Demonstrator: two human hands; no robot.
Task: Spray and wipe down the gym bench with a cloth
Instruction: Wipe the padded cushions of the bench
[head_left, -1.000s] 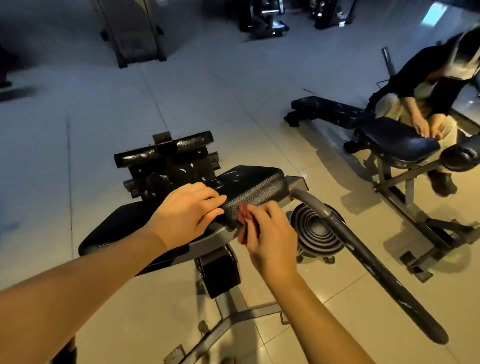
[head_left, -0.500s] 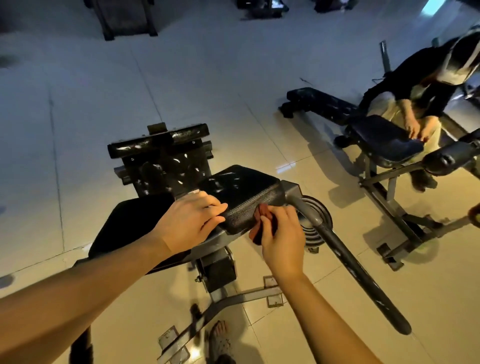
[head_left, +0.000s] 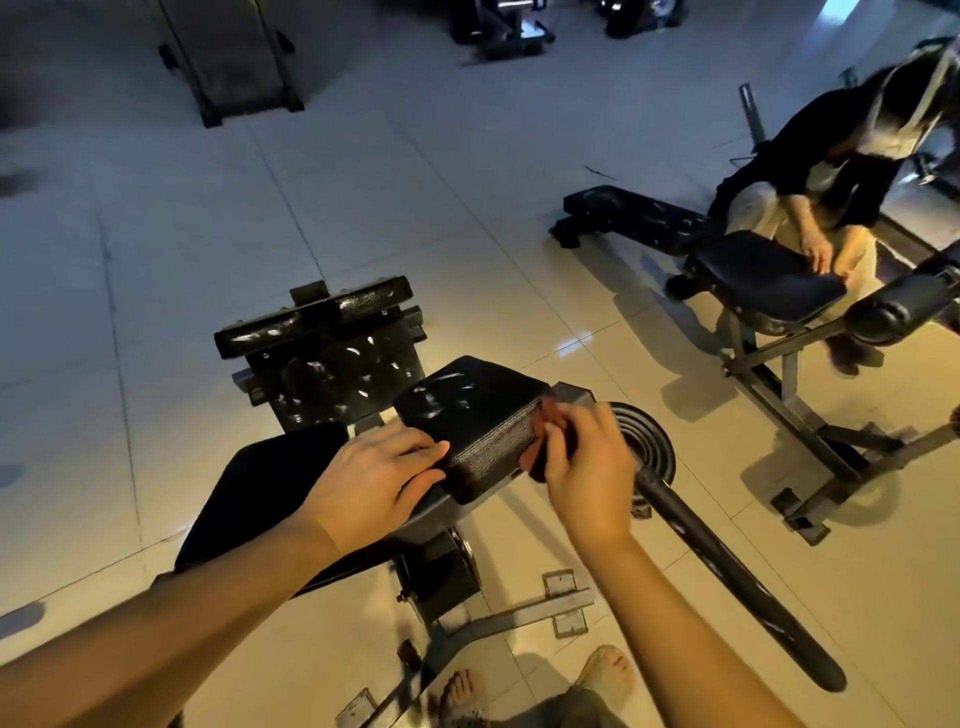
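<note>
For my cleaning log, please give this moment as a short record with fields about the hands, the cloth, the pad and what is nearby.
pad: black, pale streaks on top
left hand: rests on the pad's near corner, fingers straight
right hand: pinches the cloth against the pad's right end
cloth colour: reddish
spray bottle: not in view
nearby: a person sits at a second bench
</note>
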